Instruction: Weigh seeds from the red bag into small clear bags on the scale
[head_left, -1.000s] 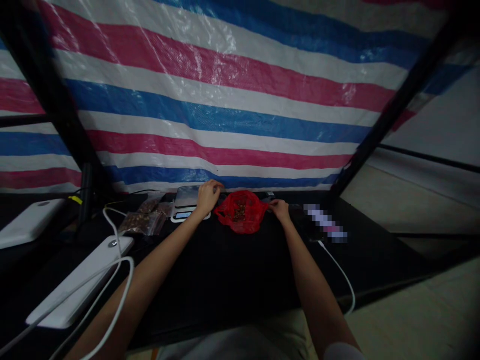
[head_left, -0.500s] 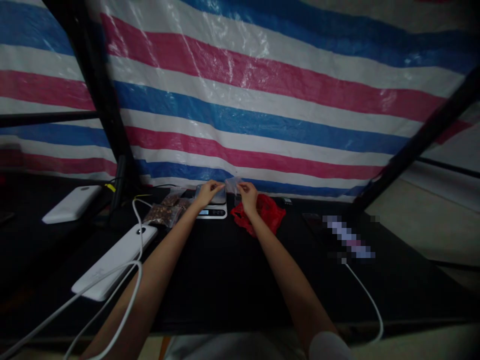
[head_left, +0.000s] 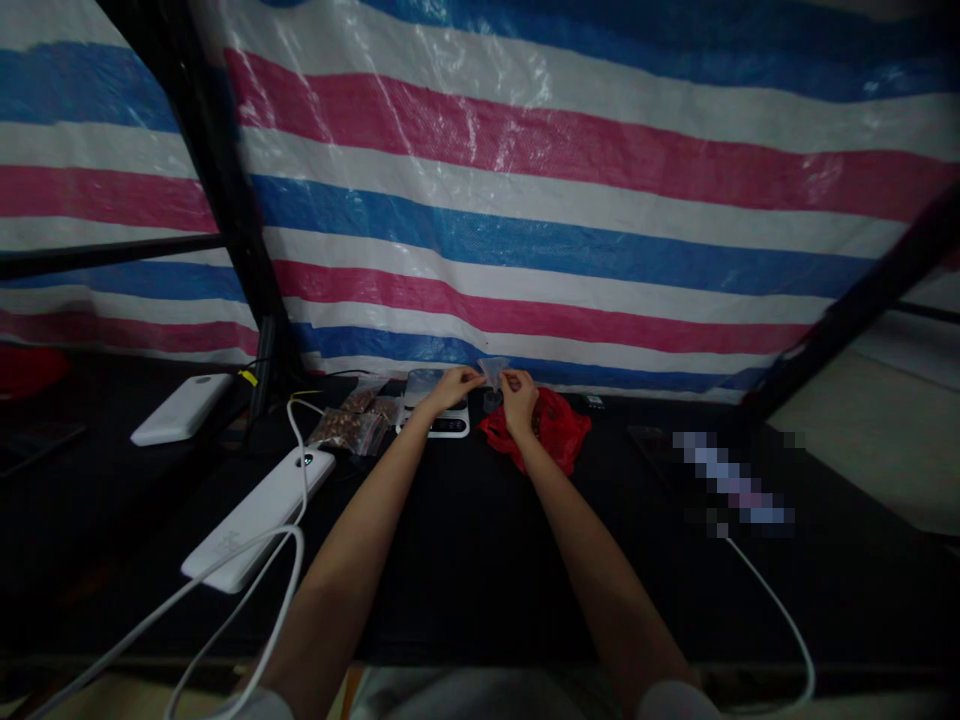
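Between my two hands is a small clear plastic bag (head_left: 494, 370), its top spread wide. My left hand (head_left: 454, 386) pinches the bag's left edge, above a white kitchen scale (head_left: 450, 427) with a lit front panel. On the other edge, my right hand (head_left: 519, 400) has its fingers closed on the plastic, over the left side of a crumpled red plastic bag (head_left: 561, 432). Just below the clear bag is a small clear round object that I cannot make out well. Filled clear bags (head_left: 345, 430) of brown pieces lie left of the scale.
Two white power banks (head_left: 259, 520) (head_left: 182, 408) lie on the black table (head_left: 480, 570) at left, with a white cable (head_left: 292, 600) looping past my left forearm. A blurred-out phone-like device (head_left: 731, 475) is at right. A striped tarp (head_left: 525, 230) hangs behind, between dark frame posts.
Both hands have come slightly closer together, and the clear bag between them now shows a wider, spread top. The whole view has shifted a little, moving everything rightward in the picture.
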